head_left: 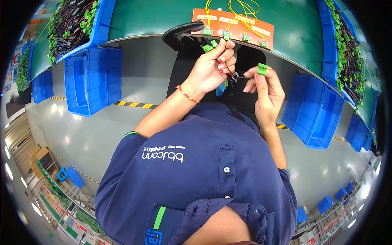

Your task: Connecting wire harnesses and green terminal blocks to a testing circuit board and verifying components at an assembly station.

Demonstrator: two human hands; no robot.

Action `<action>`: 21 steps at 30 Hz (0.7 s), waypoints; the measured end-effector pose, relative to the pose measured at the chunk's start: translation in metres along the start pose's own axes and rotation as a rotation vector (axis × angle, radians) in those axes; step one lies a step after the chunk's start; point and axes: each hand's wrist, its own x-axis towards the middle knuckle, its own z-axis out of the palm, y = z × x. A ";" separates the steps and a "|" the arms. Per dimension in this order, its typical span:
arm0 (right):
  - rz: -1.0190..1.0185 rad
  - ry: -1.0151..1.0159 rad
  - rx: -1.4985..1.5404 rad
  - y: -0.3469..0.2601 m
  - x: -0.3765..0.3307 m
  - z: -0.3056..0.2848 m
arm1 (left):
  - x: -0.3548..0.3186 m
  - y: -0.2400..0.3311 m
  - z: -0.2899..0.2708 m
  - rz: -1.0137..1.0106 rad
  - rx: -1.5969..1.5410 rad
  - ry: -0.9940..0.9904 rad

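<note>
My left hand [211, 70] is closed in a pinch, with green terminal connectors [208, 47] showing beside its fingers. Its fingertips reach up to a green plug [226, 36] on the edge of an orange board [200, 16]; whether they touch it I cannot tell. To the right, my right hand [267, 94] grips another green terminal connector [262, 69] between thumb and fingers. Dark and red wires [233, 74] run between the two hands, partly hidden by the fingers. Yellow wires [245, 18] lead to several green plugs along the board.
The board lies at the near edge of a green table [155, 16]. A black curved object [179, 32] sits at that edge. Blue bins heaped with wired green connectors stand left [104, 24] and right [330, 45]. Blue crates [94, 81] hang below the tabletop on both sides.
</note>
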 end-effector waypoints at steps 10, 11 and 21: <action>0.506 -0.240 0.382 0.045 0.030 0.028 | -0.040 -0.008 0.010 0.575 1.331 0.268; 0.508 -0.246 0.387 0.046 0.030 0.033 | -0.039 -0.008 0.009 0.577 1.335 0.275; 0.323 -0.228 0.222 0.053 0.009 0.047 | -0.027 0.013 0.004 0.392 1.027 0.402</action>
